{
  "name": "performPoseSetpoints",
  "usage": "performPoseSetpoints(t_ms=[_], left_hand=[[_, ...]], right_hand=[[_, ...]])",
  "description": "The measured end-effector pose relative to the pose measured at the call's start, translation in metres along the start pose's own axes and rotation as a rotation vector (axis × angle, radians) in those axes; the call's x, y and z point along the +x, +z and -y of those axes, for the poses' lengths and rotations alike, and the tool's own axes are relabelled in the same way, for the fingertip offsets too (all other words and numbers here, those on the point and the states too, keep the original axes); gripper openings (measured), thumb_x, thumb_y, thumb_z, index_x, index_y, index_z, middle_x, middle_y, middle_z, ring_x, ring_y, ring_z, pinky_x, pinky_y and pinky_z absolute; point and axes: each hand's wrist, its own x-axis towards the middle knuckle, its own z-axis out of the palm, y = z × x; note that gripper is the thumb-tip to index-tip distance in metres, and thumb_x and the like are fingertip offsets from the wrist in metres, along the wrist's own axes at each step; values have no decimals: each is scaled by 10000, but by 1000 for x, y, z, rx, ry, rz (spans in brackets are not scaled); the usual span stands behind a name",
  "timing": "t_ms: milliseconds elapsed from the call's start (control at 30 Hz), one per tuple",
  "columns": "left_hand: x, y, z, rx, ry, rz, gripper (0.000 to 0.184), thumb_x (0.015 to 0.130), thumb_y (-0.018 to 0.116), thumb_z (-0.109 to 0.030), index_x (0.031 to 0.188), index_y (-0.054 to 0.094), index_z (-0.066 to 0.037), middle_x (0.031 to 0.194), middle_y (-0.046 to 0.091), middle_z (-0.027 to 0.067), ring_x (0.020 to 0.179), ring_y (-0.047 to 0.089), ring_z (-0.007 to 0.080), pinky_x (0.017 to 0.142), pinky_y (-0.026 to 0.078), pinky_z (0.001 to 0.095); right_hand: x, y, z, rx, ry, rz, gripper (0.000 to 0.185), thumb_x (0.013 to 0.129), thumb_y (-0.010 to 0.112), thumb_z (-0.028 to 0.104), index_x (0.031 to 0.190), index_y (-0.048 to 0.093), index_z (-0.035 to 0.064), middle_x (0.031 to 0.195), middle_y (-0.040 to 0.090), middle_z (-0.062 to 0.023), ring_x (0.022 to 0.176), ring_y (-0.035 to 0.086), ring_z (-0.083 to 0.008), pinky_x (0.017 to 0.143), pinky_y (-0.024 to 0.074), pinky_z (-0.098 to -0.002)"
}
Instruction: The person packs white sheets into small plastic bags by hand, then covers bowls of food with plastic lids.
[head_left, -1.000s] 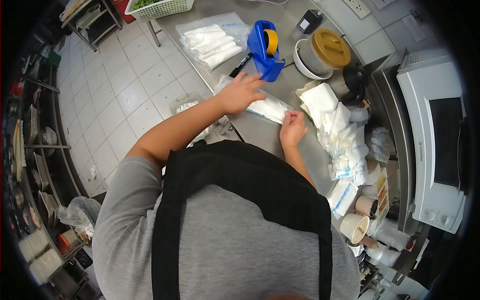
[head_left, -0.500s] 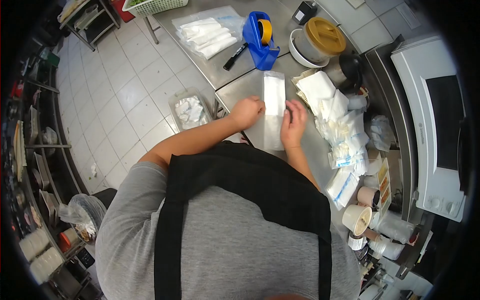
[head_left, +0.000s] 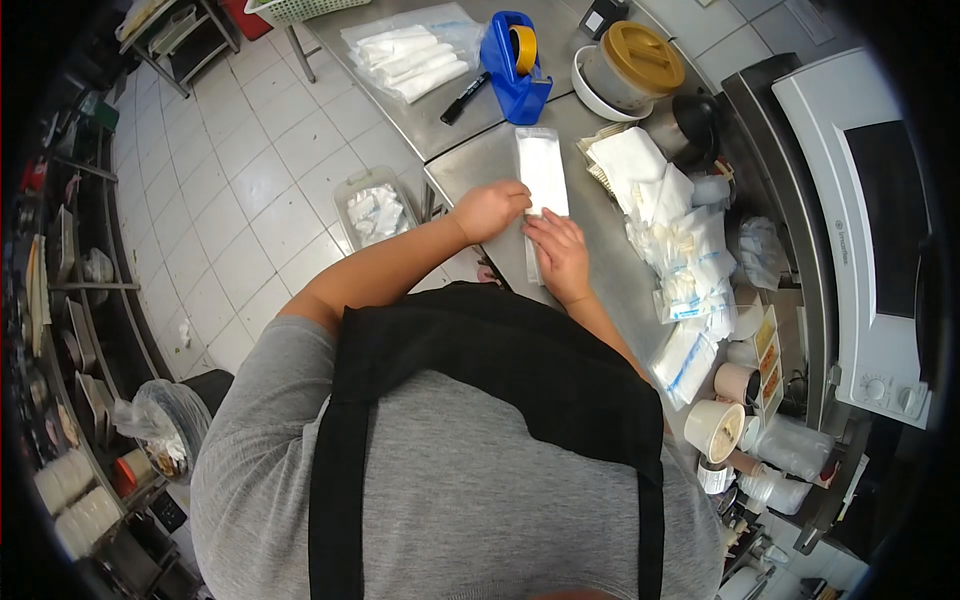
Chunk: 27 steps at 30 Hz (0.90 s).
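A long, narrow clear plastic sleeve (head_left: 543, 165) with a white folded napkin in it lies on the steel table in front of me. My left hand (head_left: 490, 211) is closed, pinching the sleeve's left edge about midway along. My right hand (head_left: 560, 252) lies across the lower half with its fingers stretched out, their tips close to the left hand. That lower part is mostly hidden under the right hand.
A blue tape dispenser (head_left: 515, 75) and a black marker (head_left: 464, 99) are beyond the sleeve, near a bag of white rolls (head_left: 415, 60). Filled packets (head_left: 695, 270) pile up on the right, by a microwave (head_left: 860, 230). A plastic bin (head_left: 377, 208) stands left of the table.
My right hand has moved left from the sleeve's right edge onto its lower half, towards my left hand. The left hand stays at the left edge.
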Motion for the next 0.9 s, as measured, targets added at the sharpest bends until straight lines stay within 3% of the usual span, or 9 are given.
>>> performPoseSetpoints(t_ms=[67, 167, 267, 433, 533, 567, 633, 900], left_hand=[[1, 0, 2, 25, 20, 26, 126, 774, 597, -93, 886, 646, -62, 987, 638, 66, 896, 618, 251, 770, 516, 338], [1, 3, 8, 95, 73, 46, 133, 782, 586, -127, 890, 631, -64, 955, 640, 66, 879, 617, 246, 759, 514, 334], [2, 1, 7, 136, 110, 82, 151, 782, 568, -137, 900, 616, -56, 948, 640, 73, 883, 614, 245, 758, 510, 334], [7, -14, 2, 183, 219, 221, 185, 771, 546, -117, 930, 606, -45, 1024, 617, 91, 944, 596, 264, 794, 497, 343], [8, -15, 7, 194, 364, 96, 228, 760, 552, -122, 972, 609, -58, 1086, 590, 101, 987, 581, 272, 842, 480, 350], [6, -14, 10, 177, 357, 163, 233, 763, 555, -126, 980, 609, -60, 1093, 585, 104, 998, 577, 271, 855, 474, 353], [2, -12, 12, 137, 340, 299, 244, 768, 561, -134, 997, 608, -62, 1109, 574, 108, 1021, 568, 269, 881, 462, 358], [6, -23, 2, 99, 342, 323, 208, 786, 574, -120, 984, 606, -62, 1073, 589, 76, 989, 569, 248, 851, 458, 355]], right_hand=[[-2, -2, 1, 106, -16, 28, 319, 750, 549, -30, 1021, 657, 100, 1138, 623, -61, 1147, 535, -269, 937, 423, -385], [1, -18, 7, 198, 141, -104, 355, 751, 528, -51, 1048, 650, 102, 1153, 618, -66, 1138, 539, -282, 910, 446, -371], [-5, -36, -22, 49, 129, -69, 393, 750, 507, -70, 1074, 642, 105, 1176, 608, -60, 1148, 530, -288, 930, 430, -385], [-6, -51, -47, -75, -65, 124, 385, 734, 527, -68, 1059, 638, 105, 1209, 592, -31, 1172, 508, -271, 953, 409, -380], [-7, -54, -55, -62, -138, 233, 363, 733, 547, -75, 1033, 641, 106, 1204, 597, -21, 1166, 516, -260, 950, 415, -378], [-7, -53, -58, -49, -149, 264, 355, 734, 554, -79, 1023, 643, 106, 1200, 601, -19, 1161, 522, -258, 946, 420, -378], [-4, -56, -58, -12, -145, 282, 319, 742, 576, -51, 1008, 644, 112, 1202, 600, -16, 1162, 521, -251, 944, 422, -377], [-2, -55, -65, -35, -220, 273, 167, 795, 612, 81, 955, 640, 117, 1146, 614, -12, 1108, 539, -239, 924, 419, -372]])
